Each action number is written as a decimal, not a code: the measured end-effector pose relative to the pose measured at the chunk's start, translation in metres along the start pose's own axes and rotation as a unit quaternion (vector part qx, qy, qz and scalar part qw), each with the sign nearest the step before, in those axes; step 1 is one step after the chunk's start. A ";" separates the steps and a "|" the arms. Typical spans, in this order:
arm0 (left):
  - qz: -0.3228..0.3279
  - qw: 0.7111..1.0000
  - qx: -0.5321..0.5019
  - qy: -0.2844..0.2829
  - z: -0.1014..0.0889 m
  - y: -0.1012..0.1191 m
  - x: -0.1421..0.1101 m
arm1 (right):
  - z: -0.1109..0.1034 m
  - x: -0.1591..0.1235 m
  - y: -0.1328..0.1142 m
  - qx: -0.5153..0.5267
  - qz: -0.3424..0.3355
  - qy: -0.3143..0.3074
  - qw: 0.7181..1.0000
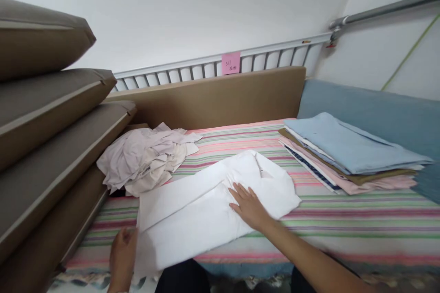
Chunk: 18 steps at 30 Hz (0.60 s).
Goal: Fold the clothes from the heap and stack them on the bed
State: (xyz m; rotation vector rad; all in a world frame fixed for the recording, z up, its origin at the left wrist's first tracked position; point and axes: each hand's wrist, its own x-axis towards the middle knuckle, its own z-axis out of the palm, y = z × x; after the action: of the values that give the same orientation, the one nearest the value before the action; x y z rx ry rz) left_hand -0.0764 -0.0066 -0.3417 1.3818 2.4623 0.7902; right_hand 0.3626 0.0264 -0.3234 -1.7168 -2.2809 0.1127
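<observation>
A white shirt lies partly folded on the striped bed cover, collar end toward the right. My right hand rests flat on its middle, fingers stretched out and pressing the cloth down. At the shirt's lower left corner my left hand curls its fingers around the cloth's edge near the bed's front rim.
A crumpled heap of pale clothes sits at the back left. A stack of folded garments, light blue on top, lies at the right. Brown cushions are stacked at the left. A tan headboard and a railing with a pink note stand behind.
</observation>
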 end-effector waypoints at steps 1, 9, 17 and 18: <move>-0.036 0.999 -0.008 -0.019 -0.005 -0.006 -0.005 | 0.004 -0.004 0.000 -0.001 0.001 -0.008 1.000; -0.060 0.985 0.034 -0.156 -0.016 0.026 0.006 | -0.005 -0.003 -0.017 0.001 0.038 -0.025 0.999; -0.009 0.987 0.062 -0.151 -0.009 0.038 0.003 | -0.004 0.003 -0.089 0.018 -0.012 0.031 0.999; 0.000 0.988 0.066 -0.136 -0.008 0.036 0.001 | 0.000 0.006 -0.095 0.021 -0.025 0.037 0.999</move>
State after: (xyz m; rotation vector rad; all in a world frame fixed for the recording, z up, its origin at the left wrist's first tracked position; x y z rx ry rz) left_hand -0.0538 0.0062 -0.3153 1.4277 2.3342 0.4116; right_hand 0.2727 0.0047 -0.3008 -1.6149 -2.2491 0.0847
